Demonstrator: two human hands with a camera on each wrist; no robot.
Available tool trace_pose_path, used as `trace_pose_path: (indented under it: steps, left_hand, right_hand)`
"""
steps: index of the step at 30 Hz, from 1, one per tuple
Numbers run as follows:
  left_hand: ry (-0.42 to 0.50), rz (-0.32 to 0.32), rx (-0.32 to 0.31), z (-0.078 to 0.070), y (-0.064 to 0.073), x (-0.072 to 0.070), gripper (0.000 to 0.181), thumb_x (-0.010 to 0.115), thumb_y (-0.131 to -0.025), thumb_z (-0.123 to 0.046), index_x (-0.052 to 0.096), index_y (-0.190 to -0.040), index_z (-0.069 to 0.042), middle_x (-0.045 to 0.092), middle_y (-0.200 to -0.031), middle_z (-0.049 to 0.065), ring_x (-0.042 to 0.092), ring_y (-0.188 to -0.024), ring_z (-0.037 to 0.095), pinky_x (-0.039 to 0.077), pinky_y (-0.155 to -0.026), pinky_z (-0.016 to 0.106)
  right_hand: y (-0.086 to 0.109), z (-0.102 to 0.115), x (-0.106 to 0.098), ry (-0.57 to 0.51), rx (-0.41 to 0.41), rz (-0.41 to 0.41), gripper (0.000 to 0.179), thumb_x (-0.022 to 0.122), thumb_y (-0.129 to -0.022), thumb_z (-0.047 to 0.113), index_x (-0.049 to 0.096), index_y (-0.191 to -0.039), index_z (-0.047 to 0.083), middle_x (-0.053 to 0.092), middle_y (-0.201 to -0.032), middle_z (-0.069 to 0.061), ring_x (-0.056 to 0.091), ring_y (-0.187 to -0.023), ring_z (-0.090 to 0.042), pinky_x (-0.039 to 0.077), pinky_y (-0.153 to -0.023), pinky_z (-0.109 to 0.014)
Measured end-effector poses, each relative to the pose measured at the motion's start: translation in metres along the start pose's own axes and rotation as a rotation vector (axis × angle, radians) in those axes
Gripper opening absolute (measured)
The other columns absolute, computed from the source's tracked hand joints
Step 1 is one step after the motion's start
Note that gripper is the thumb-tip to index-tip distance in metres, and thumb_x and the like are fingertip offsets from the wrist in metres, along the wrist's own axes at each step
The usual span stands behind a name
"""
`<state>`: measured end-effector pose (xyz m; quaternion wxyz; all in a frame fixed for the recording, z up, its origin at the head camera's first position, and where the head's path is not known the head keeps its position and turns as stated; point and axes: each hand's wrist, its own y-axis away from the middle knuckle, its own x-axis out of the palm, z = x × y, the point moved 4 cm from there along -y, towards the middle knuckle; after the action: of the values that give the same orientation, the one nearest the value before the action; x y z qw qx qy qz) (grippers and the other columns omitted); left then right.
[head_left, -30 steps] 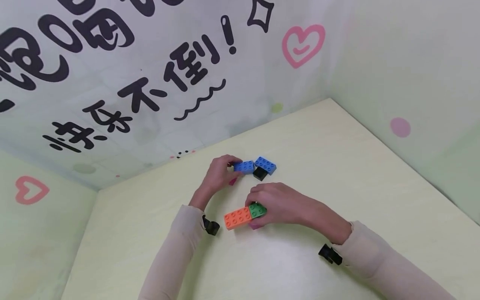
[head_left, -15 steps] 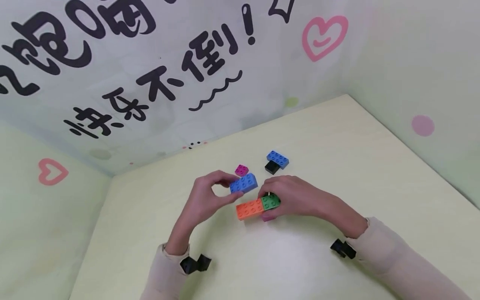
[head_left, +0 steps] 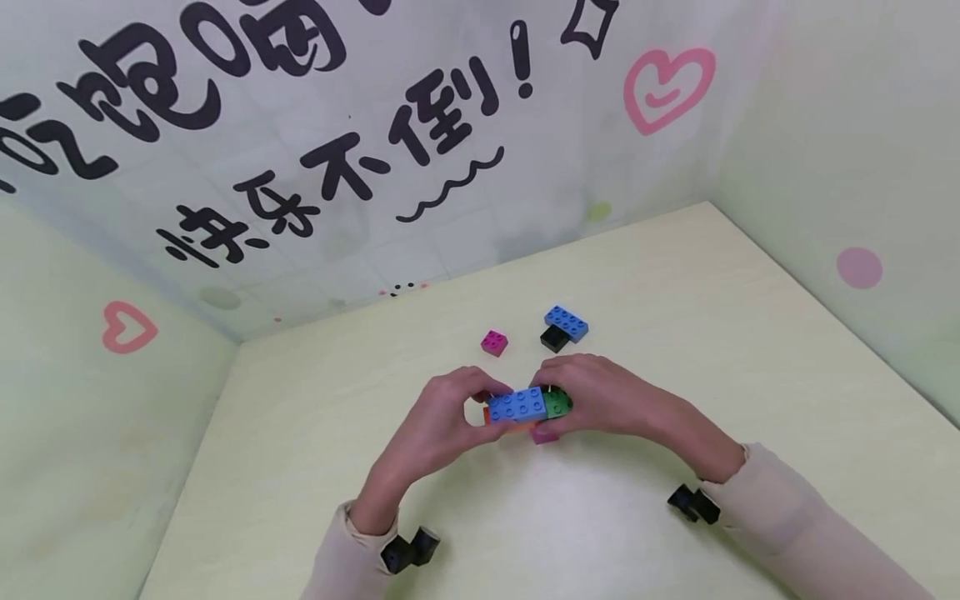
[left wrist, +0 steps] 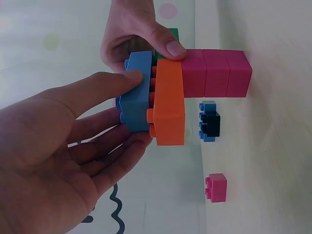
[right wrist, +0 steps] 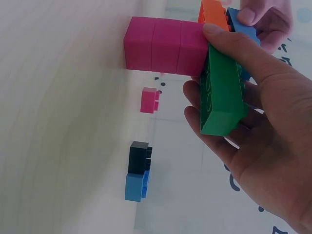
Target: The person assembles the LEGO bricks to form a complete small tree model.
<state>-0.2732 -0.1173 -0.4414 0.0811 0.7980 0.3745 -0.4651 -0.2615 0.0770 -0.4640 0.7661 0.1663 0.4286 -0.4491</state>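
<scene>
A blue toy building brick [head_left: 517, 405] is pinched by my left hand [head_left: 438, 421], thumb on one side and fingers on the other. It lies over the studs of an orange brick [left wrist: 169, 105], and orange studs still show in the gap between them. My right hand [head_left: 618, 396] grips a green brick [right wrist: 223, 95] that lies end to end with the orange one. Beneath these two bricks stands a column of three magenta bricks [right wrist: 165, 45], its foot down at the table. Part of the green brick is hidden by the right hand in the head view.
Farther back on the table [head_left: 315, 450] sits a loose magenta brick [head_left: 494, 342]. To its right a black brick [head_left: 555, 337] touches another blue brick [head_left: 567, 322]. A printed wall [head_left: 450, 208] rises behind the table, with another wall on each side.
My left hand lifted the blue brick from beside the loose magenta one and brought it nearer, onto the orange brick. My right hand kept its hold on the green brick.
</scene>
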Motion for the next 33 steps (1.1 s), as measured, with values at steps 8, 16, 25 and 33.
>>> trace_pose_path:
  steps: [8,16,25,33]
  left_hand:
    - [-0.031,-0.003,0.027,0.003,-0.002,0.001,0.033,0.088,-0.075,-0.022,0.074,-0.103,-0.010,0.064,-0.093,-0.009,0.059,-0.081,0.006,0.049,-0.071,0.022]
    - [-0.034,0.000,0.038,0.000,-0.004,0.001,0.034,0.087,-0.076,-0.021,0.074,-0.104,-0.008,0.061,-0.094,-0.008,0.056,-0.081,0.008,0.049,-0.071,0.020]
    - [-0.134,0.028,0.098,-0.005,-0.008,0.001,0.032,0.085,-0.078,-0.021,0.073,-0.104,-0.006,0.059,-0.095,-0.004,0.054,-0.083,0.011,0.048,-0.069,0.018]
    - [-0.214,0.013,0.129,-0.008,-0.009,0.003,0.033,0.085,-0.078,-0.023,0.073,-0.103,-0.005,0.057,-0.092,-0.002,0.051,-0.080,0.010,0.045,-0.068,0.014]
  right_hand:
    - [-0.003,-0.001,0.002,0.030,-0.013,0.001,0.043,0.086,-0.073,0.042,0.070,-0.104,0.016,0.059,-0.093,0.013,0.055,-0.081,-0.007,0.048,-0.068,-0.026]
    - [-0.005,-0.003,0.003,0.046,-0.006,0.011,0.043,0.085,-0.074,0.045,0.073,-0.104,0.017,0.059,-0.092,0.014,0.054,-0.082,-0.006,0.048,-0.069,-0.026]
    - [-0.006,-0.004,0.003,0.031,-0.020,0.011,0.040,0.084,-0.074,0.046,0.073,-0.102,0.020,0.058,-0.090,0.016,0.054,-0.080,-0.005,0.047,-0.065,-0.024]
    - [-0.007,-0.003,0.003,0.049,-0.047,0.001,0.035,0.083,-0.075,0.045,0.071,-0.099,0.022,0.056,-0.087,0.017,0.052,-0.076,-0.004,0.045,-0.062,-0.024]
